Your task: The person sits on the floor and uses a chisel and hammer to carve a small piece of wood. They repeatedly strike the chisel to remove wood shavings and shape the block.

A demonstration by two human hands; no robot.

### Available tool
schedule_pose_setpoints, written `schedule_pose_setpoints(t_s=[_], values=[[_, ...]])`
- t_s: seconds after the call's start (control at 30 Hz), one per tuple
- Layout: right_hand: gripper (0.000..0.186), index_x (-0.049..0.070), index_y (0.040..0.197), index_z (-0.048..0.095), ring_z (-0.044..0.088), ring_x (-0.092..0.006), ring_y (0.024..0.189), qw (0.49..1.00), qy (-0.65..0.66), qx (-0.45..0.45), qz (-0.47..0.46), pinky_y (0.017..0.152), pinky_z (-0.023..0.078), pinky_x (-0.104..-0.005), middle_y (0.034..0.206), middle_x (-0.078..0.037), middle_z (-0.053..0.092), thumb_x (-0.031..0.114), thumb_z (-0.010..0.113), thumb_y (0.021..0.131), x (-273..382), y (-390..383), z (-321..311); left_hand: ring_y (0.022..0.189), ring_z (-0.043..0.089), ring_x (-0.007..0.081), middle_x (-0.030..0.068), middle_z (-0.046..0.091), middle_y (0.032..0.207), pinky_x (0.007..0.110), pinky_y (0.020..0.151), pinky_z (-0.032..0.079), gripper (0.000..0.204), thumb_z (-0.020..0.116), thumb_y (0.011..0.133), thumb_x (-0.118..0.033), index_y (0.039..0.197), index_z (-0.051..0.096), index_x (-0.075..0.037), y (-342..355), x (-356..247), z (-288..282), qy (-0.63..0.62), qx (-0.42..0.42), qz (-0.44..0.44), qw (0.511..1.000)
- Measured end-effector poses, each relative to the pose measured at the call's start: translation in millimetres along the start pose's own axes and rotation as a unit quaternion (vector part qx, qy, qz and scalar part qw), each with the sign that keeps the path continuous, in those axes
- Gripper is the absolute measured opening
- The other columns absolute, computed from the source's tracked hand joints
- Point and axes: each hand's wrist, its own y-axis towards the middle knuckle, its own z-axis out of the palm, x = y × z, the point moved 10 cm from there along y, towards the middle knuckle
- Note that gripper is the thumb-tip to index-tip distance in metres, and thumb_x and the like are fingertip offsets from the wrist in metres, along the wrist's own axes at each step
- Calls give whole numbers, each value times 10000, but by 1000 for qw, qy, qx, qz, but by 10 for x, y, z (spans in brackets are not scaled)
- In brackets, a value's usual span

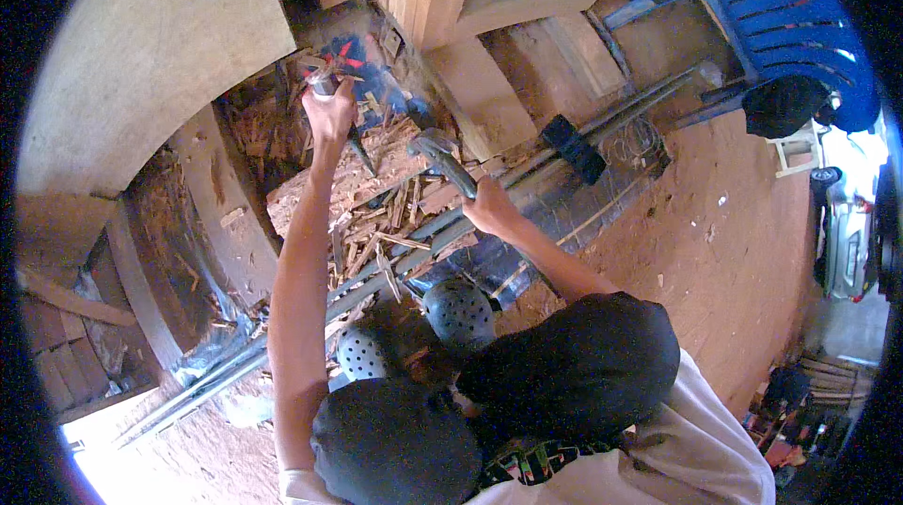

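My left hand (329, 115) is closed round what looks like a chisel (363, 155). Its pale round butt shows above my fist, and its dark narrow blade slants down toward the wood. In my right hand (494, 208) is the dark handle of a hammer (435, 148), whose metal head hangs over the wood to the right of the blade. Beneath both tools lies a thick reddish wooden beam (296, 197) with a rough, splintered face. Loose wood chips (362, 246) are heaped along its near side.
My grey clogs (458, 312) are close to the chips. Long metal pipes (353, 298) run diagonally past them. A black brush-like block (574, 149) rests on the pipes at right. Large boards (150, 72) stand left; a blue plastic chair (800, 35) is far right.
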Motion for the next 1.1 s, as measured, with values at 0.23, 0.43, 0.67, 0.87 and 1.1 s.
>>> schedule_pose_setpoints(t_s=[0.23, 0.43, 0.67, 0.87, 1.1], values=[[398, -80, 928, 489, 570, -447, 810, 999, -29, 30, 18, 700, 469, -495, 852, -297, 573, 209, 644, 701, 81, 10, -39, 384, 446, 93, -8, 480, 516, 256, 355, 346, 98, 615, 768, -69, 755, 519, -53, 121, 128, -105, -38, -21, -4, 999], [417, -109, 936, 495, 564, -458, 805, 996, 9, 66, 55, 720, 472, -487, 849, -309, 566, 212, 633, 708, 64, -10, -1, 372, 428, 93, -7, 477, 506, 261, 350, 349, 124, 607, 779, -92, 699, 517, -63, 173, 261, -124, -31, -31, -25, 999], [456, -101, 932, 483, 546, -465, 833, 998, 37, 51, 31, 728, 453, -490, 853, -312, 549, 270, 653, 730, -12, 2, 111, 370, 401, 78, -13, 441, 498, 244, 336, 319, 123, 593, 790, -73, 710, 501, -53, -32, -161, -131, -91, 6, -21, 996], [432, -79, 924, 496, 549, -460, 839, 999, -14, 16, 31, 730, 453, -487, 874, -300, 559, 270, 662, 731, 33, -56, 36, 395, 396, 61, -23, 451, 527, 220, 341, 300, 107, 579, 792, -16, 724, 509, -59, -411, -488, -449, -215, -92, -19, 972], [420, -75, 905, 509, 555, -458, 827, 996, 7, 39, 79, 735, 455, -489, 854, -293, 568, 285, 651, 740, 32, -75, 9, 439, 433, 43, -32, 493, 557, 204, 383, 331, 157, 610, 791, -17, 693, 496, -62, -528, -410, -496, -159, -82, 61, 982]])
